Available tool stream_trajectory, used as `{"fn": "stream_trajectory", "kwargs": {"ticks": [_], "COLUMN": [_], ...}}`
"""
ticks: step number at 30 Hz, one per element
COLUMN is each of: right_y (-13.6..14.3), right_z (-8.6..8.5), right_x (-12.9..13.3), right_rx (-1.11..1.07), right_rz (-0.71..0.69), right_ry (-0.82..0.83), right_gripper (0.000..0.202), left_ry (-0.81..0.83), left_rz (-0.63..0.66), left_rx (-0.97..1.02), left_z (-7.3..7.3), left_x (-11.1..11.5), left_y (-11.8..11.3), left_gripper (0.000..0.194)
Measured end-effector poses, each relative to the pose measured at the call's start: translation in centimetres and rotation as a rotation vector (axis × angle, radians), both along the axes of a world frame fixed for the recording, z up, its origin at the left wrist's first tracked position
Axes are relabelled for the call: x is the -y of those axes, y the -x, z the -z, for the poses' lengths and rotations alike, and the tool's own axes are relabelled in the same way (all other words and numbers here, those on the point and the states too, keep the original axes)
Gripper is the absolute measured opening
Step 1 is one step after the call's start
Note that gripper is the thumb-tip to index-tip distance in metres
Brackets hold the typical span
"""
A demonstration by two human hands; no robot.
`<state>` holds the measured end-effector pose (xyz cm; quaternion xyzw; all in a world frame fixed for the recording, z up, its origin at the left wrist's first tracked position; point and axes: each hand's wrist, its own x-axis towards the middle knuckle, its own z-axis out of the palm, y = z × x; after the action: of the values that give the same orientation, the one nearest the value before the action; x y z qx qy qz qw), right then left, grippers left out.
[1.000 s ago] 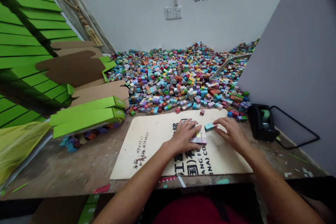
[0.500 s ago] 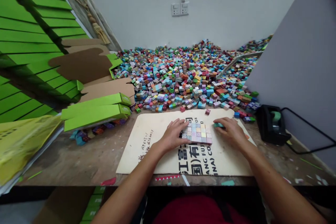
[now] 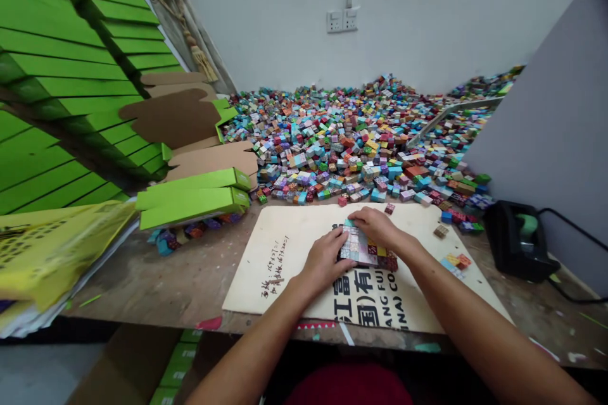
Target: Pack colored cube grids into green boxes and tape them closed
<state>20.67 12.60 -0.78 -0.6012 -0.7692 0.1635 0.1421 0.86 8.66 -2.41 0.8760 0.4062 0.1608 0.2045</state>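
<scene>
A flat block of small patterned boxes [image 3: 354, 245], laid side by side in rows, rests on a cream cardboard sheet [image 3: 294, 291]. My left hand [image 3: 323, 259] braces its left end, fingers along the far corner and thumb at the near edge. Over the block's far side, my right hand [image 3: 377, 226] has its fingertips pinched on a small turquoise box [image 3: 349, 223] at the far left corner. Darker red and yellow boxes show on the block's right part, partly under my right hand. A few loose boxes [image 3: 451, 264] lie on the sheet to the right.
A large heap of small coloured boxes [image 3: 323, 139] spreads along the wall. Green cartons [image 3: 194, 205] and opened brown cardboard [image 3: 175, 117] stand left, beside a yellow packet [image 3: 61, 247]. A black tape dispenser [image 3: 515, 240] sits at the right.
My right hand has moved left from beside the block to its far left corner, carrying the turquoise box. Red and yellow boxes now show on the block's right part. The view has shifted slightly.
</scene>
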Motion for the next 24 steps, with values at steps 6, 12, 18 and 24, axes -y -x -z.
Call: {"fn": "stream_trajectory", "kwargs": {"ticks": [6,12,18,24], "right_y": [0.6,0.3,0.3,-8.1], "right_z": [-0.1,0.0,-0.9,-3.2], "right_x": [0.6,0.6,1.6,8.8], "right_rx": [0.003,0.018,0.036,-0.017], "right_rz": [-0.026,-0.028,-0.019,0.113], "right_ry": [-0.009,-0.024,-0.037,-0.140], "right_gripper": [0.034,0.033,0.036,0.036], "left_ry": [-0.025,0.003,-0.005,-0.053], "left_rz": [0.022,0.006,0.017,0.050], "left_rx": [0.017,0.002,0.005,-0.037], "left_z": [0.1,-0.2,-0.5,-1.2], "left_x": [-0.1,-0.5,-1.2,-1.4], "left_y": [0.2,-0.1,-0.3,-0.4], "left_gripper": [0.063,0.070,0.066,0.074]}}
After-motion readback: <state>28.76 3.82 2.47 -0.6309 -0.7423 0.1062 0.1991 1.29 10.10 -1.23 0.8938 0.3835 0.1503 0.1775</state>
